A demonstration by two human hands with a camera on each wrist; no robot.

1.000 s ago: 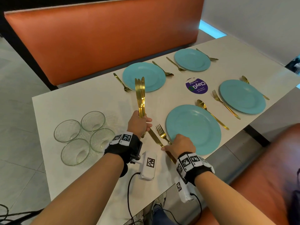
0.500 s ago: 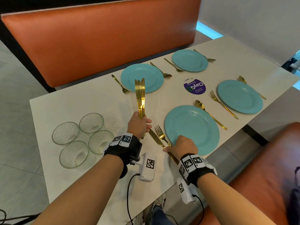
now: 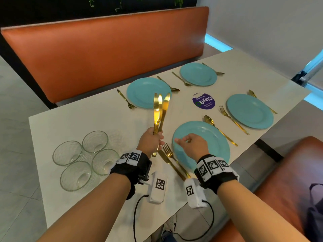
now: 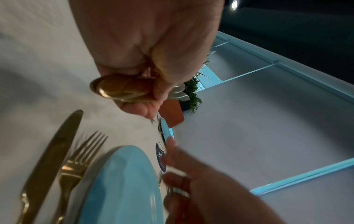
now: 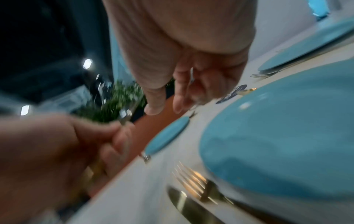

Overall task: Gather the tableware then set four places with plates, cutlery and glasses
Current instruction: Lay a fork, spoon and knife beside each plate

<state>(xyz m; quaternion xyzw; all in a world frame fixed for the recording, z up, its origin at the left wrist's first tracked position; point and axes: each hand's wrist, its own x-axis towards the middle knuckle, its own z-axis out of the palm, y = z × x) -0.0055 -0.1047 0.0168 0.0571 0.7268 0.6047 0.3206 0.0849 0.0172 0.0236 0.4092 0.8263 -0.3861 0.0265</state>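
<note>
Her left hand (image 3: 151,140) grips three spare knives (image 3: 160,110) upright (keeping blades clear), while the right hand (image 3: 194,145), loosely open and empty, hovers over the near-edge plate (image 3: 216,142).

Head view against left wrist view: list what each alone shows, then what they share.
Only the head view shows the four glasses grouped at the table's left, the far right plate with its fork and spoon, and three knife blades fanned above the left hand.

Only the left wrist view shows the knife handle ends bunched under the curled fingers.

Both show the nearest plate, the knife and fork laid left of it, and the empty right hand.
</note>
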